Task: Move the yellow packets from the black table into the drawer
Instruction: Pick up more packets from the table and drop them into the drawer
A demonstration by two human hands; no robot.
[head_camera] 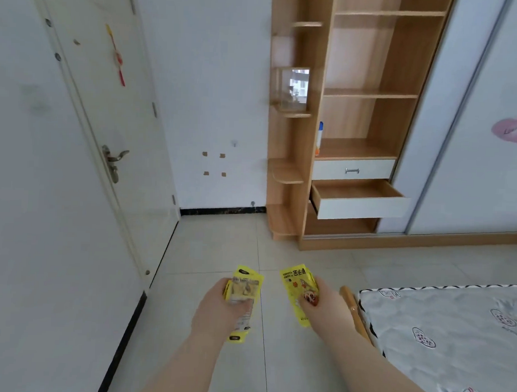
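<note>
left hand point(218, 304) gripping yellow packets point(246, 295), near centre over floor | right hand point(321, 303) pinching one yellow packet point(297, 288) beside bed point(452, 328) | drawer point(359, 199) standing pulled out, far right in wardrobe point(308, 156)

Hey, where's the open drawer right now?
In the head view the pulled-out white-fronted wooden drawer is right of centre, low in the open wooden wardrobe, directly below a closed white drawer.
</note>
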